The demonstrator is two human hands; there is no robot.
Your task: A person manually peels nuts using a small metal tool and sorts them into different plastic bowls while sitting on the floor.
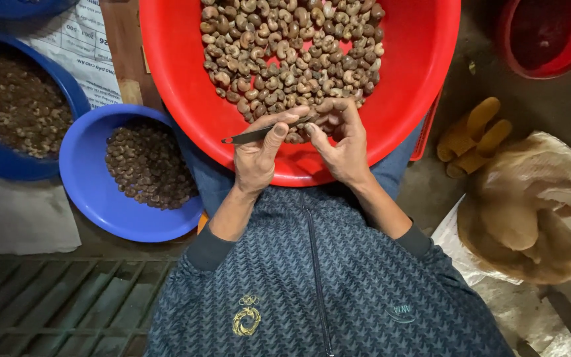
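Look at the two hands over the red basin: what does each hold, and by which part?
The left hand grips a thin metal blade near its inner end. The right hand pinches one cashew nut in its fingertips.

I see a white printed sack (80, 49) at top left, lying under the blue bowls (87, 178). At the right, a crumpled brown plastic bag (530, 211) lies on white sheet (451, 238).

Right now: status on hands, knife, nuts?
Left hand grips small knife. Right hand pinches one nut at the blade. Red bowl of nuts on lap; nothing in the way.
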